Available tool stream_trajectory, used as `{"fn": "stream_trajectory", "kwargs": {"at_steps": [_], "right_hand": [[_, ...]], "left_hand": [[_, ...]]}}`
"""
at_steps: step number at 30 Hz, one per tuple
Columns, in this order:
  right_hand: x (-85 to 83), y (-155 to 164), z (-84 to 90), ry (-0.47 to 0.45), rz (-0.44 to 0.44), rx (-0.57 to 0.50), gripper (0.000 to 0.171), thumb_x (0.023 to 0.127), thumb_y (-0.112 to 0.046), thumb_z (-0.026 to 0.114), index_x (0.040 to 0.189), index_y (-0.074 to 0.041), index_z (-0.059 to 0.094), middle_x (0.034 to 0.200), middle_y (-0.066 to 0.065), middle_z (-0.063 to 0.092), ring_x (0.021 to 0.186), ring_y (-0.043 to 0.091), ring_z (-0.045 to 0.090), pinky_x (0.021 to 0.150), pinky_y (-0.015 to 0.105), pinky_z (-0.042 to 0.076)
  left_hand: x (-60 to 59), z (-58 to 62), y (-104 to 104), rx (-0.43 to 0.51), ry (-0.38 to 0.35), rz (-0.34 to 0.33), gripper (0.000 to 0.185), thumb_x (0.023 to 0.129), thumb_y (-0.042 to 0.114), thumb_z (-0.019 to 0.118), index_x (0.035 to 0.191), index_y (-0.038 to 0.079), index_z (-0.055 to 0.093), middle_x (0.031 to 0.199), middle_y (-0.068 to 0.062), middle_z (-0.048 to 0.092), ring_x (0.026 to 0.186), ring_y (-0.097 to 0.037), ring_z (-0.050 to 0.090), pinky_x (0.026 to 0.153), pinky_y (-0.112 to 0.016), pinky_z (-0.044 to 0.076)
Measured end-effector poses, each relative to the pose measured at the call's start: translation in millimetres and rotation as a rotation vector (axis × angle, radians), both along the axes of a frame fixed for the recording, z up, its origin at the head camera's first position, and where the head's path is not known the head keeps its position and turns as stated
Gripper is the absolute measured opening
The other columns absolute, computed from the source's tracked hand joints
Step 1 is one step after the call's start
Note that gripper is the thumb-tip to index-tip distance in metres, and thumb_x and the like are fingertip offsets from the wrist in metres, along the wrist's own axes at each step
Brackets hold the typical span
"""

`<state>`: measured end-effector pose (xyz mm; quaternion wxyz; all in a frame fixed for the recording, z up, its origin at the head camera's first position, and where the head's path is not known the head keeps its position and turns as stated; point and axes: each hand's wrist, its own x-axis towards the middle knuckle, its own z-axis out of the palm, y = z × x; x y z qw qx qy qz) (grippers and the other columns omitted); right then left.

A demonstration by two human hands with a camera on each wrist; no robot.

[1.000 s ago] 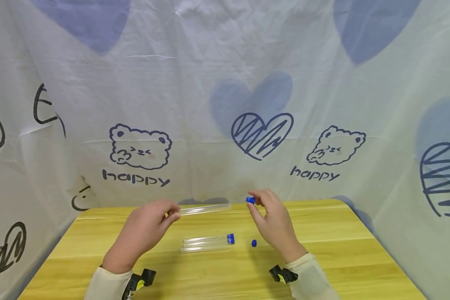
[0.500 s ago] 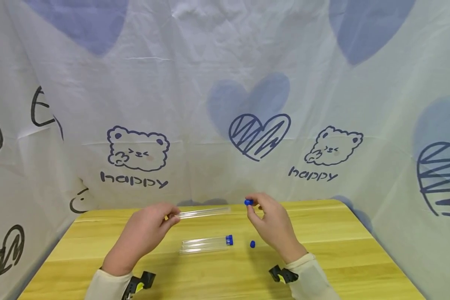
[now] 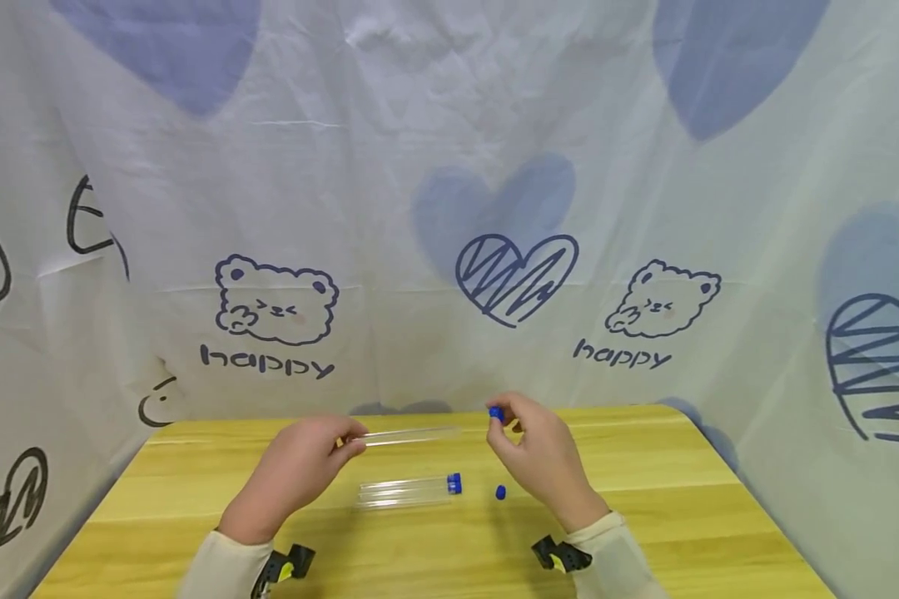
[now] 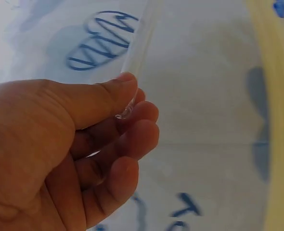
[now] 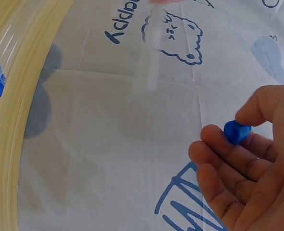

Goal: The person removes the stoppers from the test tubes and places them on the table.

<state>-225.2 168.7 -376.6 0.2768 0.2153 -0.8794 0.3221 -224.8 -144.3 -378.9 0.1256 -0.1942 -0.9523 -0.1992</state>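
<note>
My left hand point(image 3: 303, 466) pinches a clear test tube point(image 3: 412, 435) near its rounded end between thumb and fingers, the tube pointing right above the table. In the left wrist view the rounded end of the tube point(image 4: 141, 45) shows just under the thumb. Across from the tube's far end, my right hand point(image 3: 543, 453) pinches a small blue cap point(image 3: 497, 413) between thumb and index finger. A gap separates cap and tube. In the right wrist view the blue cap point(image 5: 237, 132) sits at the fingertips, the other fingers loosely curled.
Capped clear test tubes point(image 3: 404, 492) lie side by side on the wooden table point(image 3: 689, 516), blue caps point(image 3: 454, 483) to the right. Another loose blue cap point(image 3: 500, 492) lies beside them. A printed cloth point(image 3: 389, 333) hangs behind the table's back edge.
The blue cap has turned slightly in my right fingers. Both hands sit marginally lower in the head view, which has shifted a little too. The tubes on the table stay put.
</note>
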Motion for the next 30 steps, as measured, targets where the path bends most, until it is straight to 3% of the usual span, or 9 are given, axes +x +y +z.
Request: {"fn": "stream_trajectory", "kwargs": {"at_steps": [5, 15, 21, 27, 30], "right_hand": [[-2.2, -3.3, 2.9, -0.052, -0.010, 0.028, 0.012, 0.093, -0.012, 0.074, 0.101, -0.020, 0.068, 0.089, -0.011, 0.068, 0.080, 0.009, 0.064, 0.070, 0.025, 0.056], [-0.1, -1.3, 1.4, -0.122, -0.034, 0.088, 0.007, 0.095, -0.018, 0.073, 0.097, -0.022, 0.067, 0.084, -0.014, 0.064, 0.076, 0.006, 0.060, 0.068, 0.024, 0.054], [-0.3, -2.8, -1.2, -0.148, -0.047, 0.059, 0.011, 0.095, -0.018, 0.072, 0.104, -0.018, 0.066, 0.084, -0.013, 0.063, 0.077, 0.007, 0.059, 0.068, 0.024, 0.053], [-1.1, -3.8, -3.6, -0.145, -0.052, 0.054, 0.015, 0.094, -0.017, 0.073, 0.107, -0.017, 0.065, 0.084, -0.012, 0.062, 0.077, 0.005, 0.058, 0.067, 0.024, 0.052], [-2.1, -5.4, -3.0, -0.154, -0.045, 0.069, 0.011, 0.094, -0.017, 0.073, 0.103, -0.018, 0.066, 0.083, -0.012, 0.062, 0.076, 0.005, 0.057, 0.066, 0.024, 0.052]], "left_hand": [[-18.6, -24.2, 1.5, -0.010, -0.044, 0.020, 0.011, 0.096, 0.023, 0.076, 0.104, 0.017, 0.081, 0.101, 0.005, 0.077, 0.093, -0.016, 0.072, 0.086, -0.040, 0.058], [-36.6, -56.3, 16.1, 0.004, 0.035, 0.023, 0.007, 0.094, 0.019, 0.077, 0.097, 0.015, 0.081, 0.094, 0.002, 0.078, 0.088, -0.019, 0.073, 0.082, -0.041, 0.060], [-53.1, -73.4, 9.1, 0.035, -0.035, -0.004, 0.009, 0.093, 0.014, 0.078, 0.100, 0.008, 0.080, 0.095, -0.002, 0.077, 0.089, -0.022, 0.073, 0.083, -0.043, 0.059], [-56.6, -86.4, 3.9, 0.033, -0.101, -0.027, 0.010, 0.096, 0.014, 0.074, 0.105, 0.010, 0.076, 0.093, 0.000, 0.074, 0.083, -0.017, 0.067, 0.078, -0.041, 0.057], [-55.7, -88.6, 2.1, 0.010, -0.087, -0.020, 0.006, 0.096, 0.014, 0.075, 0.099, 0.010, 0.078, 0.093, 0.000, 0.075, 0.086, -0.019, 0.069, 0.081, -0.042, 0.058]]}}
